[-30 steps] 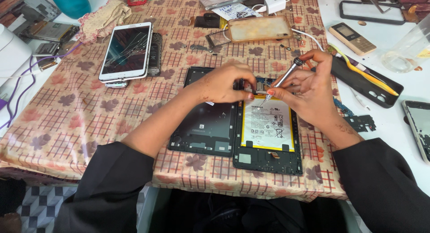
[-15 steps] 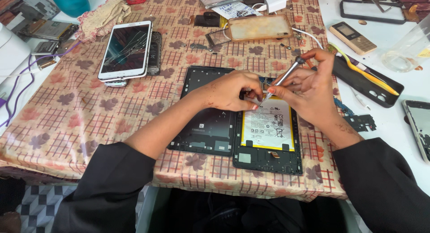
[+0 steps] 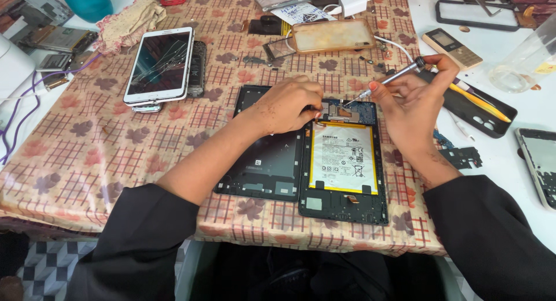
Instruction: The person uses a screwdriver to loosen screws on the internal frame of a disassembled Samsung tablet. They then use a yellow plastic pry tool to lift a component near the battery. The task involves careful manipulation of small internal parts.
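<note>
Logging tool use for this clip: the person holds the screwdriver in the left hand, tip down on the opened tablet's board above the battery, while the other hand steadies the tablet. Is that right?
Not quite. The head view shows the screwdriver in the right hand, not the left. Its tip does point down at the board above the battery of the opened tablet, and the left hand rests on the tablet.

we see a beige cloth point(image 3: 87, 156) with red checks and brown leaves, a black opened tablet point(image 3: 341, 202) with a white, yellow-edged battery point(image 3: 344, 157), our black sleeves point(image 3: 139, 243), a silver screwdriver point(image 3: 387, 80), a white cracked phone point(image 3: 160, 65).
</note>
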